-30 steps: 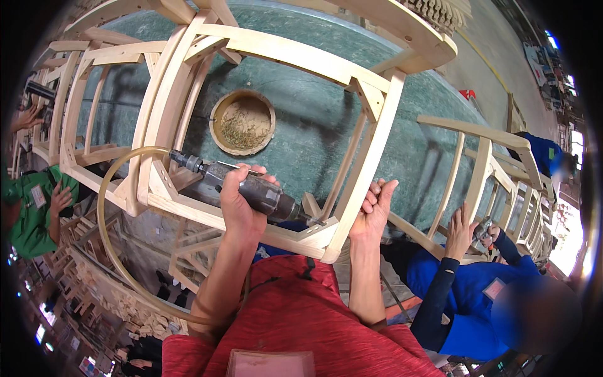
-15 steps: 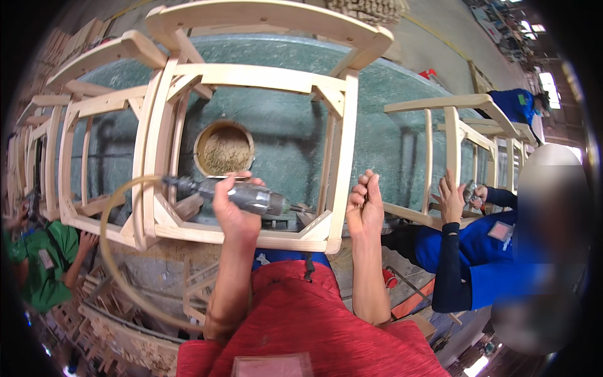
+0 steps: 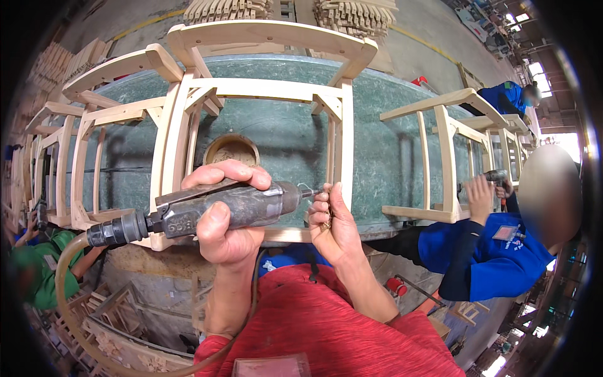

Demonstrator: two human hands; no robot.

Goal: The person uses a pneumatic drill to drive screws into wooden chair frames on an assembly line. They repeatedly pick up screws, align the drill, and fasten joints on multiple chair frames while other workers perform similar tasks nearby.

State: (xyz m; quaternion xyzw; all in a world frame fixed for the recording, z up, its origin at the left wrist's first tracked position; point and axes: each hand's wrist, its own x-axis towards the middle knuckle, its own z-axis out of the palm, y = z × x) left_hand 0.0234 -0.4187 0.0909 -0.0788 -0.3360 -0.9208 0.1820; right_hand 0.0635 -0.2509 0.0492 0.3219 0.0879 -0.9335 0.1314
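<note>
A grey air tool is held level above the near rail of a pale wooden chair frame, its long axis running left to right. Its bit end points to the person's right; a hose leaves the left end and loops downward. The left hand is wrapped tight around the tool's body. The right hand is pinched at the bit tip, fingers closed on something small that cannot be made out. The frame rests on a green counter, with a round bowl seen through it. More frames are ranged on either side. A person in blue is seen at the right, one in green at the left. Stacked wooden parts lie on the workshop floor beyond.
</note>
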